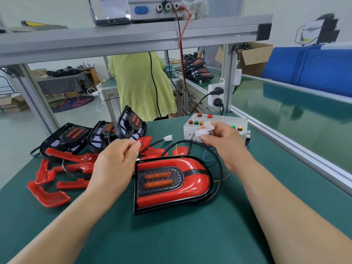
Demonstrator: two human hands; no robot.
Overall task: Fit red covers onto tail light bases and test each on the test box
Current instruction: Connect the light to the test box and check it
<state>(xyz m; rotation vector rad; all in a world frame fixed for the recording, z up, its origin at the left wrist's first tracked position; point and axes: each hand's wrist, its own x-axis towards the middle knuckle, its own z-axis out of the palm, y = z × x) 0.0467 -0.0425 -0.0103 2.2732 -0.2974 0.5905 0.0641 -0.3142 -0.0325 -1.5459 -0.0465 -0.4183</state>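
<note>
2 bare hands hovered above the green counter (171, 235), 1 on each side of an assembled tail light (171, 183). The right hand (224, 143) was raised in front of the white test box (219, 119), its thumb and fingers pinching a pair of white connectors (204, 129) with thin coloured wires trailing below them. The left hand (116, 159) had its fingers curled and its thumb and forefinger drawn together near a black cable (152, 144); motion blur hid whether it actually held anything. The assembled tail light lay flat between the forearms, its glossy red cover seated on the black base around 2 orange lenses, and its own black lead (219, 168) looped round the right side. Another white connector (167, 138) lay loose on the counter just beyond the left hand. Several loose red covers (62, 168) were scattered at the left, touching and overlapping. Behind them sat 3 bare black bases (64, 136), the rightmost tilted up on edge. The test box carried red, green and yellow buttons. Farther back, a person in a green top (141, 82) stood behind the counter, and a red lead (181, 44) hung from a power supply (154, 8) on the shelf above.
</note>
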